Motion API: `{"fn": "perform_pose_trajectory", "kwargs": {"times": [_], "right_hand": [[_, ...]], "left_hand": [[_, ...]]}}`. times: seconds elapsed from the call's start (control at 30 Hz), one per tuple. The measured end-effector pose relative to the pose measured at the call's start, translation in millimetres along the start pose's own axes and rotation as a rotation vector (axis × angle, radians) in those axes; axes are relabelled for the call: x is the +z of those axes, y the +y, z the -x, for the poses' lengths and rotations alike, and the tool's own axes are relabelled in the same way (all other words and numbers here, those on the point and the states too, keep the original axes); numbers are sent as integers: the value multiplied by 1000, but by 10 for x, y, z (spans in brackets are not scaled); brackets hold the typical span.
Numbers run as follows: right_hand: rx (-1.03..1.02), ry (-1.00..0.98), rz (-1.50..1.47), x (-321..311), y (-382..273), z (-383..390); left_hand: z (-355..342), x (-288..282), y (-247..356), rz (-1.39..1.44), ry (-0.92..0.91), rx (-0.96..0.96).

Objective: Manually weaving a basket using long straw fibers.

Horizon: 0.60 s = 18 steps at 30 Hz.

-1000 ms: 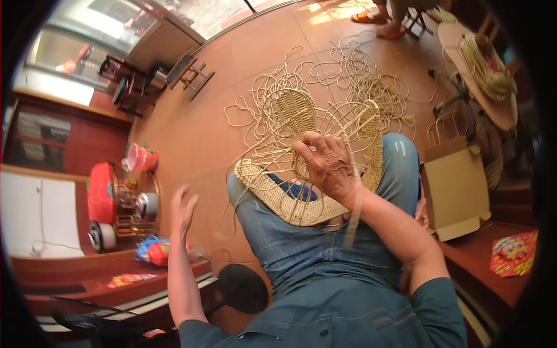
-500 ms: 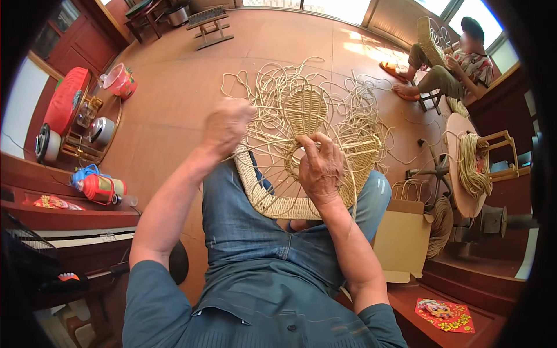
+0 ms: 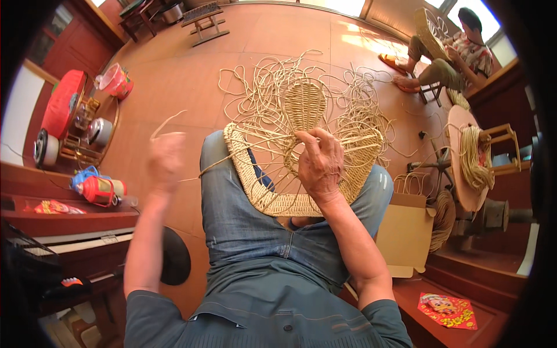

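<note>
"Where does your woven piece sit?"

"Across your thighs, its broad curved band toward you. An oval panel lies beyond the small ring at the middle, and many thin cords cross it."

"And your hands?"

"Well apart. Your right hand pinches the small ring, thumb and fingers at its edge. Your left hand, out to your left, is blurred; it looks curled round a pale strand, whose end sticks up above the fist."

"What's around you?"

"A tangle of loose cord on the reddish floor, a cardboard box beside your right thigh and, farther off to the right, a seated person with another woven frame."
</note>
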State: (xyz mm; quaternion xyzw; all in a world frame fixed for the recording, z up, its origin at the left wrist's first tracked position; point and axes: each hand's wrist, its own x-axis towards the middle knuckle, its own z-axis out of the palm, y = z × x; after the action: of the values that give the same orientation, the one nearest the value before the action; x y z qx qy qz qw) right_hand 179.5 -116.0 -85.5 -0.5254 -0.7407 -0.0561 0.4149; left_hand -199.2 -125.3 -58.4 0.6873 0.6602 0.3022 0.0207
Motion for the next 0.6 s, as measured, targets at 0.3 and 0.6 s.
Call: {"fn": "perform_pose_trajectory", "kwargs": {"times": [0.3,0.6], "right_hand": [[-189,-78,48,-43,-64,-137],[-260,-131,62,-80,-16,-97]], "left_hand": [[320,659,1320,96,20,323],[194,531,1144,317,-71,304]]}}
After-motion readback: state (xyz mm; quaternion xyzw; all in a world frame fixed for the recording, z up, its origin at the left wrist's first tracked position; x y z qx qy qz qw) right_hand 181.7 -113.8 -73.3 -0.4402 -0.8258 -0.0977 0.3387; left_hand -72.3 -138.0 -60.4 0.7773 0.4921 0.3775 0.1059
